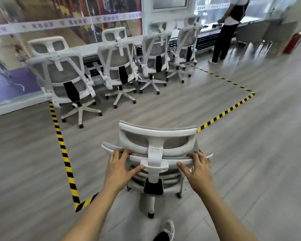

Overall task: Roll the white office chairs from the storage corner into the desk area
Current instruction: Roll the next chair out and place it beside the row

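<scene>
A white office chair (155, 136) with grey mesh stands right in front of me, its back toward me. My left hand (119, 166) grips the top edge of the backrest on the left of the headrest post. My right hand (197, 168) grips the same edge on the right. The chair sits inside a floor area outlined by yellow-black tape (63, 150). Several more white chairs line a long white desk (92, 47) ahead, the nearest chair (63, 75) at the left. The seat of the chair I hold is hidden under its backrest.
A person (228, 26) in dark trousers stands at the far right end of the desk. A red fire extinguisher (293, 41) stands at the right wall. A glass partition (42, 26) runs behind the desk. My shoe (168, 230) shows at the bottom.
</scene>
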The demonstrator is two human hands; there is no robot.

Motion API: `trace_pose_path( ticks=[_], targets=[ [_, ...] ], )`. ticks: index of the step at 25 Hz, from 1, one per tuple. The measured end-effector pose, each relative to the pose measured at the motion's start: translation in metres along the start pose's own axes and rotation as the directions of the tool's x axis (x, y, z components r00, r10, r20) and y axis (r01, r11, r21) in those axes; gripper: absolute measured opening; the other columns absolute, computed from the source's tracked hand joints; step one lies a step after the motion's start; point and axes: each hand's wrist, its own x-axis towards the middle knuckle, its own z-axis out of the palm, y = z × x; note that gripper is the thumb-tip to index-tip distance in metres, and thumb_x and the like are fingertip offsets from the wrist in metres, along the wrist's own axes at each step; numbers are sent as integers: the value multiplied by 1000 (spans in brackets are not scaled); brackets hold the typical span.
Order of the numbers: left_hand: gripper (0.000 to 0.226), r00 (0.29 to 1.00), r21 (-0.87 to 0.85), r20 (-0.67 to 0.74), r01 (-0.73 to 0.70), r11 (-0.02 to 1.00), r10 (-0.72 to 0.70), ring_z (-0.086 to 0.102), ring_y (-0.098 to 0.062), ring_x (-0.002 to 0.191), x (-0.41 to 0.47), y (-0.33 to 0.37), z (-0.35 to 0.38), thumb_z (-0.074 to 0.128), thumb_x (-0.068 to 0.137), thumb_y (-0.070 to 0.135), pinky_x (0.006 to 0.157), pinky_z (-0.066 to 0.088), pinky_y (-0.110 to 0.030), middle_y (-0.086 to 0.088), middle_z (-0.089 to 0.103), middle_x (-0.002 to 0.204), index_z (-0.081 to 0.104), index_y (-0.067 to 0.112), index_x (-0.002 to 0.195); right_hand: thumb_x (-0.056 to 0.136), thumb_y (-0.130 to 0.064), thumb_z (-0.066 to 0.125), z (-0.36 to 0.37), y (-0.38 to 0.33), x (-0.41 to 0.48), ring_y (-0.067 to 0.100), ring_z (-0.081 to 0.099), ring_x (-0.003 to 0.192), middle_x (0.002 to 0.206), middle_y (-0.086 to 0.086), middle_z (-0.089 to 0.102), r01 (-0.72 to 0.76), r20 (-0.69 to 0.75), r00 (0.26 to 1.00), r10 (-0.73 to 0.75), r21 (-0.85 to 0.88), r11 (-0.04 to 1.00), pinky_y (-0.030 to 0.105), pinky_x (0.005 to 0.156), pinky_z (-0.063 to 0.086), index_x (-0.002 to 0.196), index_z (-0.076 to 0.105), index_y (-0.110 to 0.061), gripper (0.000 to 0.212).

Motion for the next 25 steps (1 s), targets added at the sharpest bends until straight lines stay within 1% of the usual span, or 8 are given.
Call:
trace_pose_path(
  ticks=[3, 6, 10, 14, 16, 20, 23, 25],
  targets=[
    [68, 999, -20, 28, -19, 1000, 20, 41, -19, 118, 104, 24, 46, 66, 71, 76, 102, 43, -39, 4, 46, 125, 59, 30, 120, 80, -84, 42, 1, 41, 98, 20, 29, 147, 139, 2, 54, -55, 0, 998, 55, -22, 998, 49, 120, 23, 121, 61, -24, 76],
    [71, 997, -85, 64, -36, 996, 42, 41, -22, 122, 207, 46, 92, 62, 71, 80, 105, 42, -43, 3, 44, 127, 58, 30, 122, 81, -85, 41, 0, 77, 197, 18, 27, 148, 141, 1, 53, -75, 20, 997, 76, -61, 995, 44, 122, 20, 125, 60, -25, 77],
    [71, 994, -137, 96, -29, 990, 43, 40, -20, 120, 342, 76, 154, 64, 68, 80, 105, 43, -43, 5, 43, 125, 58, 31, 119, 86, -73, 53, -7, 118, 326, 19, 19, 151, 153, 4, 43, -150, 42, 987, 153, -62, 987, 43, 124, 18, 135, 55, -21, 72],
    [67, 995, -188, 75, -55, 981, 70, 39, -17, 121, 485, 104, 221, 72, 67, 72, 106, 38, -35, 7, 43, 127, 58, 33, 120, 87, -73, 54, 2, 170, 463, 17, 18, 151, 152, 1, 42, -180, -13, 984, 179, -28, 983, 46, 124, 21, 137, 53, -24, 70],
    [68, 990, -199, 102, -70, 978, 92, 39, -16, 121, 561, 118, 255, 73, 66, 73, 104, 36, -32, 7, 43, 127, 58, 34, 120, 85, -75, 51, 7, 200, 532, 17, 20, 150, 149, 0, 44, -214, -23, 977, 214, -14, 977, 46, 123, 24, 135, 54, -25, 71],
    [72, 980, -194, 155, -96, 976, 127, 39, -17, 123, 694, 151, 312, 67, 63, 79, 104, 40, -35, 7, 43, 127, 58, 34, 118, 80, -82, 42, 3, 251, 656, 17, 23, 149, 146, -1, 47, -247, -23, 969, 247, -7, 969, 45, 122, 27, 134, 55, -25, 79],
    [72, 970, -153, 185, -130, 980, 157, 38, -20, 125, 799, 183, 362, 67, 66, 78, 108, 41, -40, 4, 44, 129, 57, 33, 121, 81, -79, 46, -2, 296, 758, 18, 22, 149, 146, -1, 47, -271, -34, 962, 272, 13, 962, 45, 122, 28, 133, 54, -24, 76],
    [70, 967, -102, 175, -171, 980, 187, 39, -19, 124, 859, 204, 396, 64, 69, 80, 107, 42, -42, 5, 44, 128, 56, 34, 121, 84, -72, 54, -6, 330, 821, 18, 19, 151, 149, 0, 45, -273, -44, 961, 273, 17, 962, 44, 123, 26, 133, 54, -23, 69]
  ],
)
